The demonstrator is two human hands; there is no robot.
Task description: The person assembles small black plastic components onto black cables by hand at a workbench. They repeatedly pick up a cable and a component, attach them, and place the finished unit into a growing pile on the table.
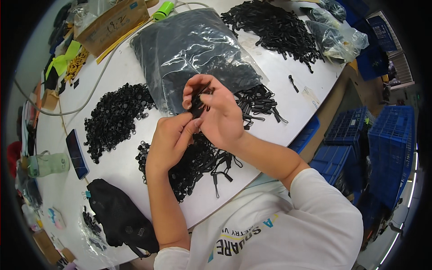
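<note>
My right hand (pixel 220 112) curled round black pulls (pixel 198 105), left hand (pixel 167 141) pinching their lower end. Pulls sit right between both hands, above desk (pixel 119 166). Clear bag (pixel 189 40) just beyond hands. Slider heap (pixel 114 119) left of left hand, phone (pixel 77 154) farther left. Loose loops (pixel 258 104) near right hand, dark pile (pixel 193 166) on near side of both.

A phone (pixel 77 154) lies near a bottle (pixel 48 164); crates (pixel 390 148) stand right.

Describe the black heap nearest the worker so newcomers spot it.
From the large clear bag on the white table, drop to the left hand. The black heap beneath it trails looped cords rightward; the heap beside the phone shows none.
</note>
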